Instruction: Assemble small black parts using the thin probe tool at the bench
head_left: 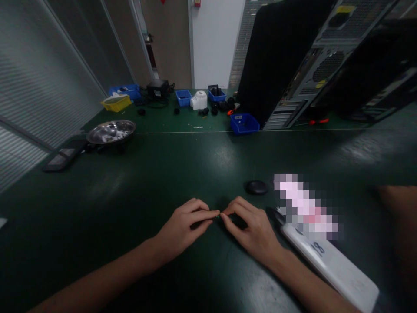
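since the greenish piece (218,216) seems tiny, our left hand (186,224) and right hand (253,225) fingertip-pinch it near the black oval thing (256,187).

Bowl (94,134) left of hands (185,221), bins (246,126) behind

Your broad, flat tabletop (163,174) is dark green, crossed by a thin, straight white line (156,132). The tiny piece (218,216) between your left hand (184,224) and right hand (252,226) glints green. The long, smooth white case (339,269) bears a black "18"; the pixelated oblong item (302,202) shows pink and white. Farther off: a round, silver metal bowl (96,134), a yellow rectangular bin (116,104), a blue rectangular bin (246,126).
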`<action>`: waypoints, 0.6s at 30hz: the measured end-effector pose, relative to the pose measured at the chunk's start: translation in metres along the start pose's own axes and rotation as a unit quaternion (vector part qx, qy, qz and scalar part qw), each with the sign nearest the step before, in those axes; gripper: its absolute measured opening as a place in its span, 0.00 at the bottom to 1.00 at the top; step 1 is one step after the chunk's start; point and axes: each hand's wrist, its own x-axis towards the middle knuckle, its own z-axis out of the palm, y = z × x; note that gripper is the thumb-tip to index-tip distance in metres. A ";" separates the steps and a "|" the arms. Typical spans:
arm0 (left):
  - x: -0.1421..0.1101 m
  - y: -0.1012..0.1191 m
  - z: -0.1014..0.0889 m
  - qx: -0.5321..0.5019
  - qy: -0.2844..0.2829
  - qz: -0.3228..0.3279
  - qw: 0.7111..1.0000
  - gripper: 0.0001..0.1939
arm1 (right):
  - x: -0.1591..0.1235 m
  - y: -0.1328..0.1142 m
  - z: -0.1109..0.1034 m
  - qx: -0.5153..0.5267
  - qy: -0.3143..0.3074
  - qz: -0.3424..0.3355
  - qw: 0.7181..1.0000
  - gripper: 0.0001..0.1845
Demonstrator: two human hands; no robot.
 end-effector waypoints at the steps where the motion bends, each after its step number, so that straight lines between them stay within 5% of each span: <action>1: 0.000 0.001 0.001 0.020 -0.010 -0.001 1.000 0.21 | 0.000 0.001 0.000 -0.017 0.002 0.010 1.000 0.09; 9: 0.004 0.009 0.001 0.072 -0.034 -0.009 0.997 0.23 | 0.002 0.009 -0.002 -0.160 -0.030 0.049 0.986 0.10; 18: 0.011 0.023 0.009 0.088 -0.017 0.014 0.996 0.13 | 0.001 0.010 -0.002 -0.098 0.051 0.109 0.988 0.10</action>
